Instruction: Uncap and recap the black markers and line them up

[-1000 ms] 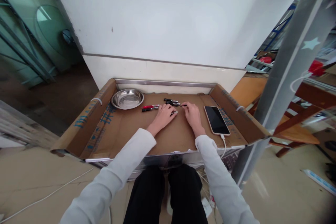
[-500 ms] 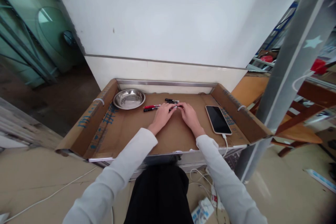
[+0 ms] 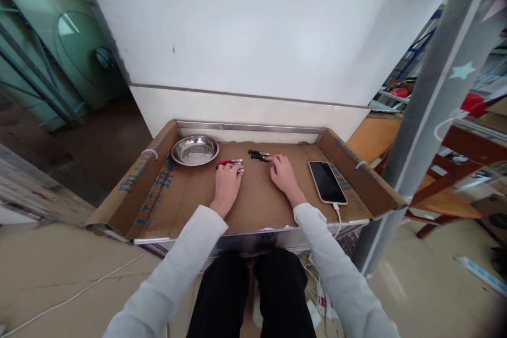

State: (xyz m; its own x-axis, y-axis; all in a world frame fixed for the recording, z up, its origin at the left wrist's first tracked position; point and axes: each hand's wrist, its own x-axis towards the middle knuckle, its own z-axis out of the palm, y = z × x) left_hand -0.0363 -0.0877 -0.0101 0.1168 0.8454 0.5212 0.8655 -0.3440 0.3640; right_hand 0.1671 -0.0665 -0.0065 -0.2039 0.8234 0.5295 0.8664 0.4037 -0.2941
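Note:
My left hand [image 3: 228, 181] is closed over a dark pen [image 3: 240, 170], its fingers bent down onto it; only the pen's ends show. Just beyond those fingers lies a red pen [image 3: 229, 161] with a silvery end. Toward the middle, my right hand [image 3: 282, 173] is open with its palm down. Its index finger reaches to the end of a black pen [image 3: 259, 158]. Behind that one lies another black pen [image 3: 257, 152], nearly parallel. A round steel dish [image 3: 195, 150] stands at the back left, and I see nothing in it.
Cardboard [image 3: 253, 206] lines the table, with raised flaps on both sides. A phone [image 3: 327, 182] with a white charging cable lies at the right. Behind is a white wall panel [image 3: 253, 31]; a grey post [image 3: 412, 127] rises at the right beside a wooden chair [image 3: 455, 169].
My hands have come apart from the middle. The left has moved left onto the pen by the red one; the right has stayed near its place, with its index finger at a black pen.

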